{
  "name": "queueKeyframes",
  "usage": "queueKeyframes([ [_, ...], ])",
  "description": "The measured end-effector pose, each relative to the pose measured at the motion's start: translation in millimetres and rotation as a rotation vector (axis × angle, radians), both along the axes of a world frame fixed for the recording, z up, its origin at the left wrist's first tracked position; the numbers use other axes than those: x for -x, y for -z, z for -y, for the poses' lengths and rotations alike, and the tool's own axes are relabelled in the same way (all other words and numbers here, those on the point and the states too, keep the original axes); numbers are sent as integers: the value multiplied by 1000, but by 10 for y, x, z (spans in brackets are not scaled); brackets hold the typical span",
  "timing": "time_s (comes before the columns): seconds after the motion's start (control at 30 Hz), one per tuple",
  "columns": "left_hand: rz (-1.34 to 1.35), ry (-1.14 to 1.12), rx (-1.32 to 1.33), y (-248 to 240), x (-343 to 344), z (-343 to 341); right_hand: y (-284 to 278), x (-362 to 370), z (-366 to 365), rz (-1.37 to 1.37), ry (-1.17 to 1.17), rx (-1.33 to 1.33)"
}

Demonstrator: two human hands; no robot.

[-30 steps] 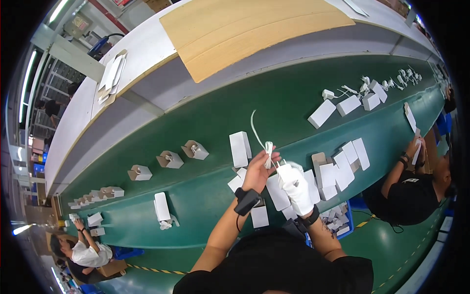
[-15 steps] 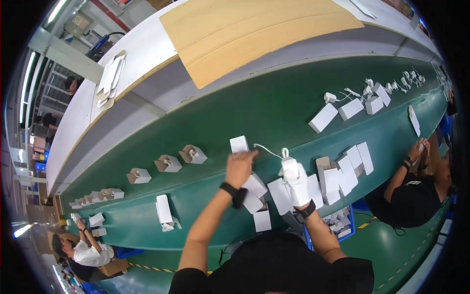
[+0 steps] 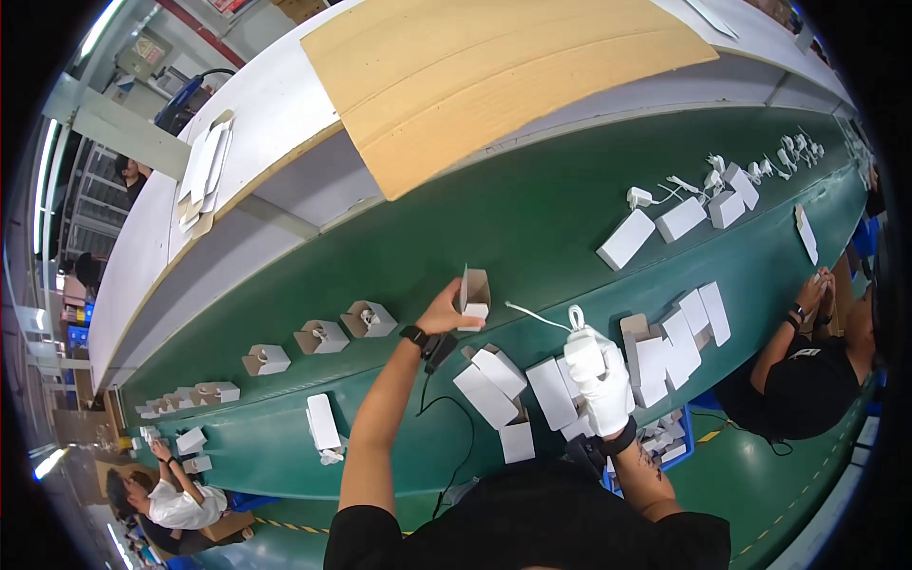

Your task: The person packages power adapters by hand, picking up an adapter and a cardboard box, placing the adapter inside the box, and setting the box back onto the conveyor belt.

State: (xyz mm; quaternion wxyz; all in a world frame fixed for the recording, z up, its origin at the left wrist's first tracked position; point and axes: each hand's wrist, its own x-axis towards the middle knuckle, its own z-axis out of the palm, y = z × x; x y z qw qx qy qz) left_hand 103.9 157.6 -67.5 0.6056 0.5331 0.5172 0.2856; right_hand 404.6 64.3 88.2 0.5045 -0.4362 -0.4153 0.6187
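The green belt [image 3: 556,223] is passable at far centre; white boxes [image 3: 483,397] obstruct nearer.

A label [image 3: 148,47] with reddish marks stands on a pale cabinet [image 3: 133,65] at the upper left of the workroom, its print too small and blurred to make out. Higher and to the right, near the top edge of the view, a red-and-white sign [image 3: 226,6] shows only in part, its wording likewise illegible. At far right, a small white mark [image 3: 806,352] stands out on a co-worker's black clothing [image 3: 790,389], too tiny to tell as lettering or emblem.
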Motion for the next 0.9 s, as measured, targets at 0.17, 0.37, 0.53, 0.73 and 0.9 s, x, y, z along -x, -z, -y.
queueKeyframes([
  [0.17,219,87,31,-623,-363,438,41,89,105,19,-104,-57],
  [0.37,200,206,56,-1045,-489,652,162,16,1,31,-359,-12],
  [0.53,91,373,-3,-1184,-721,765,97,-251,-485,161,-712,-28],
  [0.73,-79,290,-180,-1122,-1038,846,-300,-44,-326,1276,-798,-732],
  [0.9,-106,130,-60,-983,-1082,909,111,46,-381,1190,-839,-791],
])
